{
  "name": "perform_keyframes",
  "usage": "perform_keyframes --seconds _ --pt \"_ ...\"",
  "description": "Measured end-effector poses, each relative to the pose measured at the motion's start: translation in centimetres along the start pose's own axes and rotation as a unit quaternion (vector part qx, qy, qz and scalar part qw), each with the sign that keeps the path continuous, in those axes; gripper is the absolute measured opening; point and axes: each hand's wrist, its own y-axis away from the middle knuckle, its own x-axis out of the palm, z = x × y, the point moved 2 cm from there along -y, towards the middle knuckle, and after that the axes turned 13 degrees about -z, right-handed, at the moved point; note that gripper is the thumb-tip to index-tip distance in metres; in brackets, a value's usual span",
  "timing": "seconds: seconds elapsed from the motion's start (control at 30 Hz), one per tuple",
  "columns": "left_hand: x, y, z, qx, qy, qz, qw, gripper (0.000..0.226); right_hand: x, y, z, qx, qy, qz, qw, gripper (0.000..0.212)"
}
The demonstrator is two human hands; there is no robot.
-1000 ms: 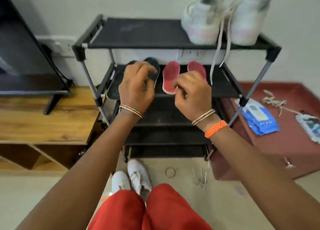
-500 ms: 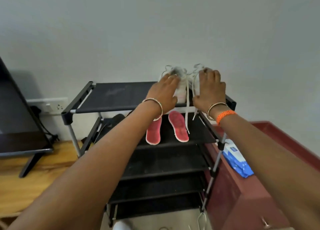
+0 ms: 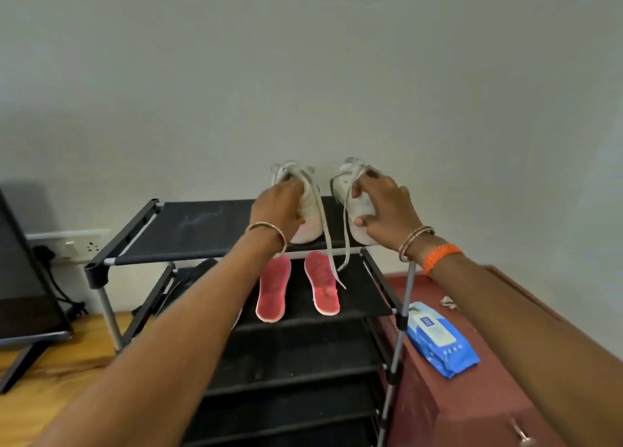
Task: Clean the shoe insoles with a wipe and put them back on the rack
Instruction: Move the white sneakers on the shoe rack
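The black shoe rack (image 3: 188, 231) is standing against the pale wall, four tiers deep, with a dark screen (image 3: 20, 278) leaning on the wooden unit to one side and a maroon cabinet (image 3: 472, 362) sitting on the other. On that cabinet a blue wipe pack (image 3: 441, 340) is lying flat, well apart from both hands.

Up on the top shelf a pair of white sneakers is sitting side by side, laces trailing over the front edge. The person is reaching out with both arms. The left hand (image 3: 281, 207) is curling around the side of the left sneaker (image 3: 308, 210), fingers wrapped over its upper. The right hand (image 3: 384, 210) is gripping the right sneaker (image 3: 354, 207), thumb pressing low near the toe and fingers bending over the laced top.

The pink insoles (image 3: 296, 286) are lying on the second shelf, flat, a small gap between them, directly below the sneakers; a loose lace (image 3: 332, 261) is dangling down onto the right one. A dark insole (image 3: 199, 271) is partly showing further left on the same shelf, mostly hidden behind the frame and the left arm.

Those insoles look thin, light and floppy, probably foam with a fabric face, so they are likely to bend if lifted by one end. Pinching one at the heel or along its middle edge seems the sound way to take it, while supporting it flat during wiping.
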Motion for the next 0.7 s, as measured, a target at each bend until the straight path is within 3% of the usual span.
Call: perform_keyframes --seconds 0.1,0.17,0.27,0.37,0.47,0.57,0.7 --pt "-5.1 2.6 -0.7 0.095 0.000 -0.058 0.994 0.028 -4.6 2.9 2.2 -0.063 -0.055 -0.042 0.996 0.041" --pt "-8.5 5.1 -1.5 0.130 0.015 -0.054 0.990 0.027 -8.0 5.4 3.8 -0.077 -0.083 -0.053 0.992 0.042" --pt "-13.5 8.5 -3.1 0.134 0.051 0.000 0.990 0.033 -12.7 8.8 5.5 -0.003 -0.168 -0.033 0.985 0.041" --pt "-15.5 11.4 -4.8 0.146 0.058 0.113 0.981 0.040 -14.9 11.5 6.5 0.069 -0.284 0.047 0.955 0.035" --pt "-13.3 14.3 -6.1 0.180 0.042 0.228 0.956 0.046 -13.5 14.4 6.9 0.096 -0.313 0.139 0.934 0.033" --pt "-7.6 18.0 -6.4 0.166 0.048 0.345 0.922 0.048 -9.5 19.4 6.4 0.091 -0.267 0.213 0.935 0.035" --pt "0.9 23.4 -5.2 0.132 0.038 0.434 0.891 0.048 -2.7 25.8 4.3 0.162 -0.194 0.301 0.920 0.039"
